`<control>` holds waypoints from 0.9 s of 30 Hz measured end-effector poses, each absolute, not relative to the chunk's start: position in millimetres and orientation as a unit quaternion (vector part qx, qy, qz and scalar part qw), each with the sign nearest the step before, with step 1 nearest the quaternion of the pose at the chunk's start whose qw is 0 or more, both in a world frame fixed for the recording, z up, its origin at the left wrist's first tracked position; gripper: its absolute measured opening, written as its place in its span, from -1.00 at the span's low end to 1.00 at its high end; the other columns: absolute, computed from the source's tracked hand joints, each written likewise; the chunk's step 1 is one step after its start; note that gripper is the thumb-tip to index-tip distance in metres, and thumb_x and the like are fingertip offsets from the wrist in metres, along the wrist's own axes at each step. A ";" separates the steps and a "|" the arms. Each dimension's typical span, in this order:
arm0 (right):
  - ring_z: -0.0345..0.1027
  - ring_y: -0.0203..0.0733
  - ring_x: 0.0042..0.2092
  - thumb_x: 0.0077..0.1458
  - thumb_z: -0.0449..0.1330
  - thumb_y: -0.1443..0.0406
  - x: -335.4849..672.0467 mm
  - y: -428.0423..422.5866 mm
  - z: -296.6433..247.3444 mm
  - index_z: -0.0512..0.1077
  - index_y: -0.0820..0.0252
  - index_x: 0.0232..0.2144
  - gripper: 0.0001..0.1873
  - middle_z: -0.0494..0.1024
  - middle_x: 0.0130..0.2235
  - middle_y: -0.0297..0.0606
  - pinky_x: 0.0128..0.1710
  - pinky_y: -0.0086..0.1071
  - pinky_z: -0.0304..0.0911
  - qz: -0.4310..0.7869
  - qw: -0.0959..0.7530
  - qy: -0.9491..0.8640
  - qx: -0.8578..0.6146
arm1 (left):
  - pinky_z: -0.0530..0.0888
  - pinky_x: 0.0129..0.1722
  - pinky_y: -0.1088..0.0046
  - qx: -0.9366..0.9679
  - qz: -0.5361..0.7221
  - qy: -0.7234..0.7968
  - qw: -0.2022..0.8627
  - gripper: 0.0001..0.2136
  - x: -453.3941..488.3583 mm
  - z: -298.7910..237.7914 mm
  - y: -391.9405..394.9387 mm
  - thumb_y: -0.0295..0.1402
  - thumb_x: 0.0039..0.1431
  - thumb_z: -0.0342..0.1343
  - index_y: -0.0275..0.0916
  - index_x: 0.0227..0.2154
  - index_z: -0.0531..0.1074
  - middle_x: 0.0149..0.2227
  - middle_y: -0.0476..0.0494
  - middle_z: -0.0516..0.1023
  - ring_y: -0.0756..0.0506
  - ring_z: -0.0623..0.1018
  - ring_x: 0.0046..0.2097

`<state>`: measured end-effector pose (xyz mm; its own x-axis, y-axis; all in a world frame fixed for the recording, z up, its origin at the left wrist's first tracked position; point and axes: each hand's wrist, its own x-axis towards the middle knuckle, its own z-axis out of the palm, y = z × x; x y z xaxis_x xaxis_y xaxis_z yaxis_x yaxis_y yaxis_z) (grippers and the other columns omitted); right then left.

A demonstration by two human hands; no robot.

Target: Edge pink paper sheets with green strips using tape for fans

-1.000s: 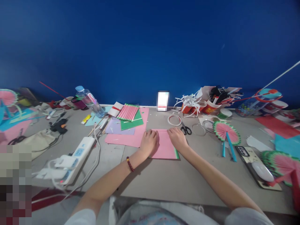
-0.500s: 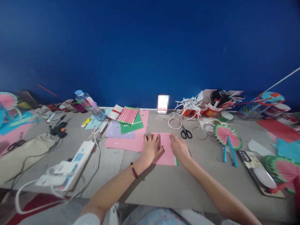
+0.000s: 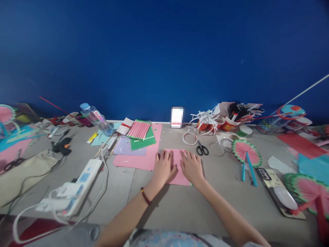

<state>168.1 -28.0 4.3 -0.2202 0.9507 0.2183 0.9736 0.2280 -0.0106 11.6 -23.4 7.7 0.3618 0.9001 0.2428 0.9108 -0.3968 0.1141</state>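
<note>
A pink paper sheet (image 3: 178,175) lies flat on the grey table before me, with a sliver of green showing at its lower right corner. My left hand (image 3: 163,168) rests on the sheet's left side, fingers spread and pointing away from me; a dark red bead bracelet circles that wrist. Across from it, my right hand (image 3: 192,166) presses on the right side with its fingers stretched out and apart. The sheet's side edges are partly hidden under both hands. Black-handled scissors (image 3: 202,150) lie just beyond my right hand.
Left of the sheet are larger pink paper (image 3: 132,163), a pleated pink-green paper piece (image 3: 139,129), a bottle (image 3: 99,120) and a white power strip (image 3: 86,183). To the right are tape rings, a pleated paper fan (image 3: 246,154), a phone (image 3: 272,181) and a mouse (image 3: 285,198).
My right hand has shifted inward over the sheet, its fingers more spread, covering most of the green right edge. The left hand stays on the left side. The view has moved slightly.
</note>
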 end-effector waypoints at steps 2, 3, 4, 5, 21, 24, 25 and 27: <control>0.16 0.02 0.07 0.22 -0.03 0.28 172.7 -27.3 2.1 0.26 0.19 0.13 -0.56 0.36 0.11 -0.05 -0.02 -0.13 0.05 -0.058 0.098 -0.785 -0.609 | 0.22 0.07 0.11 -0.844 -0.136 -0.519 -0.003 -0.49 -3.1 5.9 -19.6 -0.27 0.20 -0.07 -0.35 0.19 0.13 0.08 -0.38 0.32 -0.27 0.25 0.17; 0.16 0.02 0.07 0.21 -0.02 0.28 174.3 -27.1 1.2 0.27 0.20 0.13 -0.56 0.37 0.10 -0.05 0.00 -0.14 0.04 -0.056 0.103 -0.786 -0.607 | 0.22 0.08 0.13 -0.854 -0.135 -0.503 -0.012 -0.50 -9.9 4.5 -18.1 -0.26 0.22 -0.09 -0.34 0.19 0.12 0.12 -0.37 0.29 -0.25 0.24 0.19; 0.16 0.02 0.08 0.21 -0.02 0.28 175.2 -27.1 0.4 0.27 0.21 0.12 -0.57 0.37 0.10 -0.05 0.01 -0.14 0.04 -0.056 0.107 -0.786 -0.607 | 0.21 0.10 0.14 -0.863 -0.135 -0.487 -0.019 -0.49 -15.9 3.0 -17.2 -0.21 0.23 -0.09 -0.33 0.19 0.12 0.15 -0.37 0.26 -0.25 0.23 0.20; 0.16 0.02 0.07 0.21 -0.01 0.28 175.4 -27.4 -0.5 0.28 0.22 0.12 -0.57 0.38 0.09 -0.05 0.02 -0.13 0.05 -0.057 0.111 -0.784 -0.608 | 0.18 0.12 0.15 -0.870 -0.133 -0.474 -0.024 -0.47 -20.6 1.5 -16.8 -0.18 0.23 -0.08 -0.33 0.20 0.11 0.18 -0.37 0.23 -0.24 0.21 0.22; 0.33 -0.08 -0.11 0.13 -0.02 0.44 214.7 10.4 -6.7 0.43 0.26 -0.09 -0.65 0.52 -0.15 -0.10 -0.06 -0.24 0.23 0.116 0.246 -0.789 -0.551 | 0.21 0.03 -0.04 -0.827 -0.097 -0.553 0.022 -0.42 23.9 23.2 -22.0 -0.01 0.19 -0.08 -0.26 0.17 0.21 -0.05 -0.38 0.38 -0.38 0.28 0.08; 0.38 -0.08 -0.12 0.10 0.03 0.42 221.8 25.3 -7.0 0.48 0.25 -0.20 -0.73 0.55 -0.20 -0.12 -0.07 -0.25 0.25 0.152 0.278 -0.785 -0.533 | 0.15 0.07 -0.11 -0.800 -0.093 -0.592 0.044 -0.43 43.2 20.1 -22.5 -0.03 0.18 -0.05 -0.32 0.14 0.24 -0.05 -0.40 0.40 -0.41 0.28 0.08; 0.39 -0.09 -0.14 0.09 0.04 0.42 223.2 29.0 -7.0 0.49 0.24 -0.23 -0.75 0.56 -0.22 -0.12 -0.09 -0.26 0.26 0.162 0.283 -0.783 -0.530 | 0.13 0.10 -0.11 -0.797 -0.098 -0.594 0.050 -0.44 46.7 17.5 -22.3 -0.07 0.19 -0.04 -0.35 0.14 0.25 -0.03 -0.41 0.39 -0.41 0.28 0.09; 0.41 -0.11 -0.19 0.09 0.06 0.41 225.3 33.8 -7.3 0.49 0.21 -0.29 -0.79 0.57 -0.27 -0.15 -0.15 -0.29 0.27 0.176 0.292 -0.781 -0.523 | 0.10 0.16 -0.06 -0.805 -0.113 -0.579 0.058 -0.47 49.3 10.9 -21.2 -0.14 0.20 -0.05 -0.40 0.12 0.25 0.06 -0.42 0.34 -0.38 0.25 0.14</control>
